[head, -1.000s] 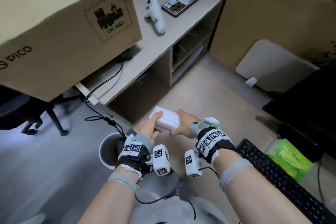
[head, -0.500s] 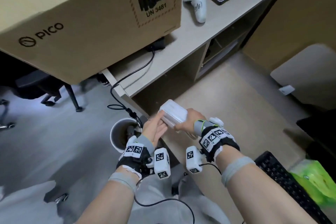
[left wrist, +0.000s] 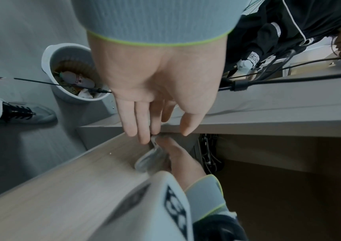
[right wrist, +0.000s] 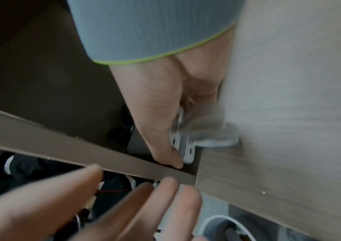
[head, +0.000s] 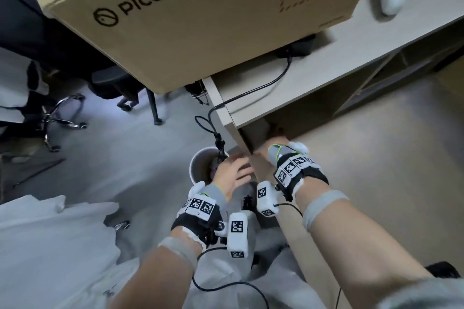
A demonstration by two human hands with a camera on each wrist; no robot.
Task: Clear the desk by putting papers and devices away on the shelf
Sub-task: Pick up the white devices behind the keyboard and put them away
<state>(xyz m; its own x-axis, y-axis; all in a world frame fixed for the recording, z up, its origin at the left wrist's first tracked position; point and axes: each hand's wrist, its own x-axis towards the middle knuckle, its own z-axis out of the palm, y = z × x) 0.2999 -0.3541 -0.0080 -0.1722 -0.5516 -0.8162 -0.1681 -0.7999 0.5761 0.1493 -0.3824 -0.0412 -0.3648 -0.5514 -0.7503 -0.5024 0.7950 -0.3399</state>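
Right hand point(head: 272, 150) at frame centre grips white device point(left wrist: 151, 157) inside shelf point(head: 313, 75) opening, long axis pointing inward; left hand point(head: 232, 170), fingers spread and empty, sits just outside.

We moved the white device point(right wrist: 188, 143), gripped in our right hand point(head: 273, 148), under the desk top point(head: 326, 75); left hand point(head: 232, 173) let go, fingers straight.
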